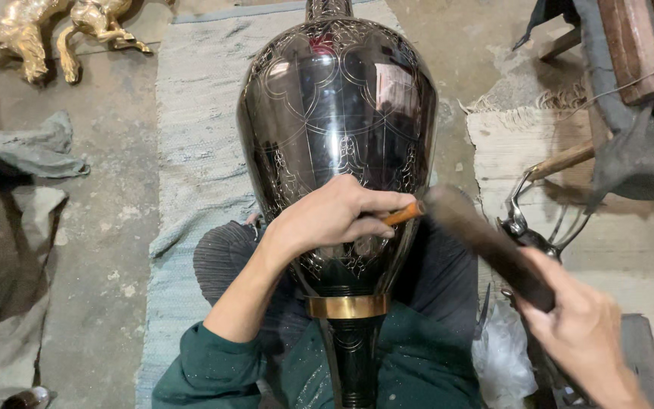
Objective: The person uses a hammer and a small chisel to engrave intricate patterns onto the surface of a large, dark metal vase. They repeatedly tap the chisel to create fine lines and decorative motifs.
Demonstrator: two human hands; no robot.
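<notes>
The dark engraved vase (338, 129) lies across the person's lap on the floor, neck toward the body, so its side faces up. The left hand (327, 216) rests on it, fingers pinching a small orange-handled chisel (404, 214). The right hand (580, 326) is closed around a dark mallet (486, 242) (blurred), just beside the chisel's end.

I have one view — my head camera, looking steeply down, close over the vase (338, 129) lying across my lap.
</notes>
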